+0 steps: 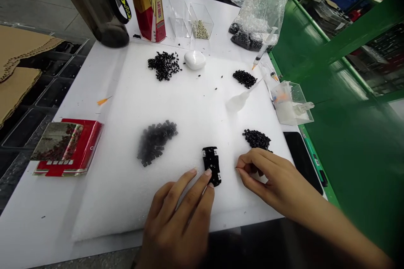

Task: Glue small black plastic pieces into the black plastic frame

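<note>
A small black plastic part (211, 165) lies on a white foam sheet (126, 185) near its front edge. My left hand (179, 218) rests flat on the foam, fingers stretched, two fingertips touching the lower end of that part. My right hand (268, 180) sits just right of it, thumb and forefinger pinched together beside a pile of tiny black pieces (256, 138); what the pinch holds is too small to name. A bigger heap of black pieces (155, 142) lies to the left.
Two more black piles (164, 65) (244, 78), a white oval object (195, 59), a squeeze bottle (240, 100), clear boxes (292, 103) (192, 21), a plastic bag (263, 4), a red-yellow carton (147, 2), a dark jug (94, 4), a red packet (65, 147), a black phone (303, 159).
</note>
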Demonstrator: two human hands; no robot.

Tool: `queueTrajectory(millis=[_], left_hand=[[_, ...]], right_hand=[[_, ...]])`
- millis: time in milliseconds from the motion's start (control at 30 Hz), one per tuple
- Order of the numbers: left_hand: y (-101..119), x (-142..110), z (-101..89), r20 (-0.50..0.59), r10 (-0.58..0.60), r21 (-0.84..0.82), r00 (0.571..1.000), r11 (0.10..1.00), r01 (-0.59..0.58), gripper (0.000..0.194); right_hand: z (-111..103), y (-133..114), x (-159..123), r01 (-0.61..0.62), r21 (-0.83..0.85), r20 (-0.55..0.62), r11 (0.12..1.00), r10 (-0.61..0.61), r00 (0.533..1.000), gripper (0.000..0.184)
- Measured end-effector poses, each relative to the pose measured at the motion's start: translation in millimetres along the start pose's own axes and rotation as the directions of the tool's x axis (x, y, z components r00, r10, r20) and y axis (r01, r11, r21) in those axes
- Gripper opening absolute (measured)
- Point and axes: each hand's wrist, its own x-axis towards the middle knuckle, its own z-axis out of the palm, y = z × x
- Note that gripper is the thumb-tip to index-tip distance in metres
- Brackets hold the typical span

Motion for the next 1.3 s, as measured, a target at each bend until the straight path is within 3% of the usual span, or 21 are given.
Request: queueTrajectory(millis=[167, 333, 433, 700, 833, 1067, 1167, 1300], left_hand=[[1.6, 0.4, 3.9, -0.020, -0.051, -0.001, 0.998, 0.999, 0.051, 0.039], [2.7, 1.4, 5.3, -0.006, -0.083, 0.003, 0.997, 0.997, 0.083, 0.043], [2.1, 0.8, 4.9, 0.000, -0.072, 0.014, 0.997, 0.997, 0.072, 0.042], [1.9, -0.5, 4.8, 0.009, -0.064, 0.020, 0.998, 0.998, 0.064, 0.039], [2.4, -3.1, 4.3, 0.014, -0.061, 0.018, 0.998, 0.998, 0.061, 0.038], [1.9, -2.4, 4.3, 0.024, -0.059, 0.020, 0.998, 0.998, 0.059, 0.039], [1.4, -1.5, 3.4, 0.024, -0.059, 0.021, 0.998, 0.998, 0.059, 0.038], [1.9, -1.9, 4.0, 0.030, -0.076, 0.026, 0.997, 0.997, 0.075, 0.038]], right_hand=[[3.4, 1.1, -9.0, 0.111, -0.104, -0.022, 0.988, -0.114, 0.993, 0.008], [14.7, -17.7, -10.6, 0.215, -0.008, -0.045, 0.977, -0.215, 0.976, 0.014], [21.7, -26.5, -6.3, 0.274, -0.061, -0.058, 0.960, -0.277, 0.959, 0.013], [24.0, -23.0, -9.8, 0.301, -0.233, -0.006, 0.925, -0.311, 0.950, 0.021], [20.9, -27.3, -11.4, 0.371, -0.367, 0.073, 0.853, -0.371, 0.926, 0.031], [10.9, -51.5, 2.1, 0.456, -0.581, 0.198, 0.674, -0.427, 0.882, 0.031], [10.5, -45.7, -0.1, 0.438, -0.487, 0.175, 0.755, -0.407, 0.897, 0.031], [21.9, -30.6, -14.4, 0.259, -0.164, -0.088, 0.952, -0.276, 0.957, 0.035]])
